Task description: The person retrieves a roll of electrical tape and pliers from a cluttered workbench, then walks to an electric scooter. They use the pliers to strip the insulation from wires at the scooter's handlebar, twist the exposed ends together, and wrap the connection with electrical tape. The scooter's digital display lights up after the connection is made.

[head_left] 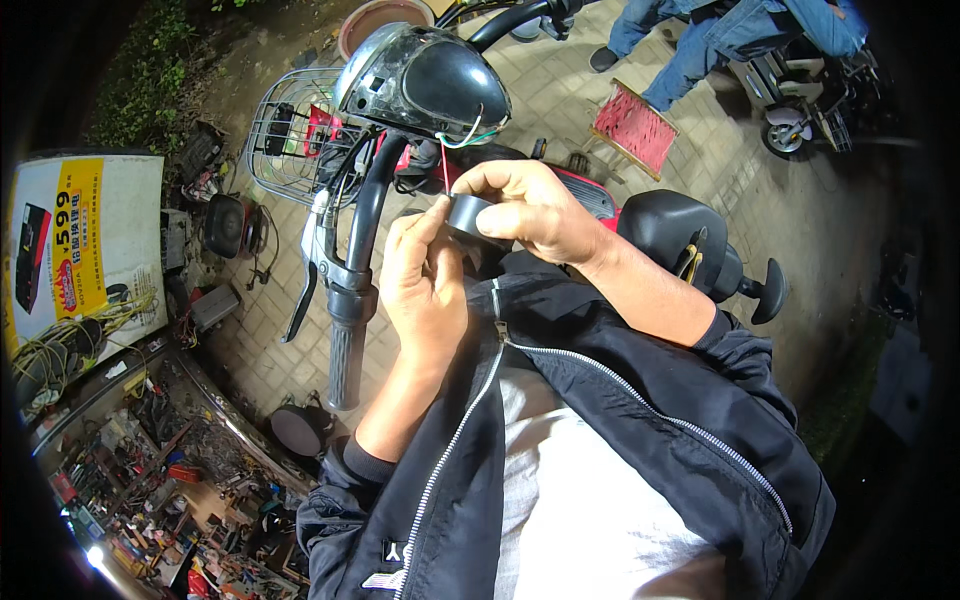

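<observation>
In front of my chest, my right hand (535, 212) grips a roll of black tape (468, 216) between thumb and fingers. Close beside it, my left hand (425, 285) pinches the lower end of a thin red wire (445, 172); the very tip is hidden by my fingers. That wire hangs from the scooter's headlight housing (445, 85), where green and white wires (468, 141) also stick out. Left of my left hand are the black handlebar grip (345, 365) and the brake lever (300, 308).
A wire basket (265, 165) sits at the scooter's front, its black seat (672, 235) to my right. A red-topped stool (635, 130) and a person in blue (735, 45) are farther back. Cluttered tools (185, 472) and a signboard (85, 245) lie left.
</observation>
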Motion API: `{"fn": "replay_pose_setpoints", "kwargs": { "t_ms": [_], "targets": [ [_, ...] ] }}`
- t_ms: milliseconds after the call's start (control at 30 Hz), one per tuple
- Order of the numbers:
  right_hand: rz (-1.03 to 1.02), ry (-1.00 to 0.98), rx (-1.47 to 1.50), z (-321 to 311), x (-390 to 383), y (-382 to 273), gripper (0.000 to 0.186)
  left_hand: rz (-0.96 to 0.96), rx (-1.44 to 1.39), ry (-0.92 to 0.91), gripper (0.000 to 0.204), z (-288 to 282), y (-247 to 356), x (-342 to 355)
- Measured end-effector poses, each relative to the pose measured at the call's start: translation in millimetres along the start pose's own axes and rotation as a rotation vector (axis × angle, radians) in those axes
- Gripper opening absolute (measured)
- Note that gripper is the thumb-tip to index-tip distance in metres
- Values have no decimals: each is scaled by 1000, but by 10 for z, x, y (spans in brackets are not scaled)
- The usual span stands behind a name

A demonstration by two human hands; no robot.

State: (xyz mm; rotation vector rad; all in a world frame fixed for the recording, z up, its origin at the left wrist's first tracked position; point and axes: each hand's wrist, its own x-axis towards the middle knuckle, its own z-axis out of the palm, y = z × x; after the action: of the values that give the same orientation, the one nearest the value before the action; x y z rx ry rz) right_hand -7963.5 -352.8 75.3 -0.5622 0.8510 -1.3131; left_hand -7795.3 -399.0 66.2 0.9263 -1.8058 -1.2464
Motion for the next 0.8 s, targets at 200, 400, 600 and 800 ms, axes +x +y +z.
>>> {"fn": "replay_pose_setpoints", "kwargs": {
  "t_ms": [200, 400, 600, 800],
  "targets": [
    [-54, -13, -72, -6, -58, 4, 36, -351, -377, 60, 24, 15, 55, 12],
    [-41, -26, -198, -52, -21, -43, 37, -478, -555, 108, 15, 30, 77, 22],
    [-13, -27, -270, -49, -13, -135, 36, -381, -465, 109, 18, 35, 86, 61],
    [13, -49, -219, -79, 29, -99, 40, -628, -775, 154, 35, 7, 139, 104]
  ]
}}
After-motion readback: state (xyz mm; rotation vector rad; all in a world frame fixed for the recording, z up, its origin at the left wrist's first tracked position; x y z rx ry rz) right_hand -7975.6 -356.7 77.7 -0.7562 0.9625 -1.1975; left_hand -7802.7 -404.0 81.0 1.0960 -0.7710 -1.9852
